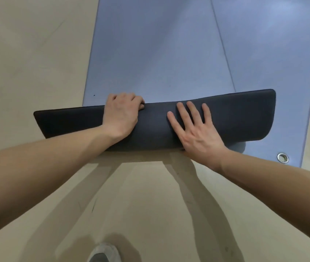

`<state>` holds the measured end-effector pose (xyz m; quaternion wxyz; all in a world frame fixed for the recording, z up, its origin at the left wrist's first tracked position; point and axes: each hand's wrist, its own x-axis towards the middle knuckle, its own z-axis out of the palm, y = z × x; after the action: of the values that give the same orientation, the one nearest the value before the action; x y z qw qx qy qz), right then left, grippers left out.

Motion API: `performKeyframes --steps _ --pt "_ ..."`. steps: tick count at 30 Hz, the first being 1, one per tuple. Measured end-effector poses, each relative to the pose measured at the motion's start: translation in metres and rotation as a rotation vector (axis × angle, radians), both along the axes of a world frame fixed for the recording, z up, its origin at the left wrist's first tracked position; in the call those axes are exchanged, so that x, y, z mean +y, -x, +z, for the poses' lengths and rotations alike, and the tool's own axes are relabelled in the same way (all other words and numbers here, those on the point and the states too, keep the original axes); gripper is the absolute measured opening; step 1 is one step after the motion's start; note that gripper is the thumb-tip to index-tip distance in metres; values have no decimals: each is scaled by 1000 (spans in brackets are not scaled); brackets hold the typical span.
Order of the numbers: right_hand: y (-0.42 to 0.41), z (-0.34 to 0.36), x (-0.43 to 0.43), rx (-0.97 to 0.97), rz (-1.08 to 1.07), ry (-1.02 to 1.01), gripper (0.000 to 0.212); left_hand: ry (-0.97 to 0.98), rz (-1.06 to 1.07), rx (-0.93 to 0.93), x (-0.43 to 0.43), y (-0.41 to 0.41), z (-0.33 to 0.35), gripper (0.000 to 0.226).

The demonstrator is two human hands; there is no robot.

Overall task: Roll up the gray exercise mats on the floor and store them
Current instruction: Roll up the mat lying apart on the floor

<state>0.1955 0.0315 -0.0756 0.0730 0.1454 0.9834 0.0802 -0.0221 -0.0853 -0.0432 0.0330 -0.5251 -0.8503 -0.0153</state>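
- Mat (150,72) lies flat beyond both hands; its dark near end (154,127) is folded over beneath them.
- Left hand (122,114) curls over the fold's far edge, gripping.
- Right hand (193,129) presses flat, fingers spread wide.

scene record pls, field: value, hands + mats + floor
left hand: fingers curled over far edge of folded mat end
right hand: flat, fingers spread, on top of the fold
folded mat end: dark underside up, turned over onto its mat
near mat: gray, flat beyond the fold
second mat: gray, flat, on the right, metal eyelet at near corner
floor: beige
shoe: at bottom edge
roll progress: first turn only
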Motion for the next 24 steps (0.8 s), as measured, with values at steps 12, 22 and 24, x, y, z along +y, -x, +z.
performKeyframes --steps 12,22,24 --pt "19 -5 34 -79 -50 71 114 447 -18 106 -61 -5 -27 136" --pt "25 -9 31 -239 -34 331 40 520 -41 -394 -55 9 -44 67" --pt "35 -2 40 -283 -35 386 42 582 -48 -474 -45 22 -40 64"
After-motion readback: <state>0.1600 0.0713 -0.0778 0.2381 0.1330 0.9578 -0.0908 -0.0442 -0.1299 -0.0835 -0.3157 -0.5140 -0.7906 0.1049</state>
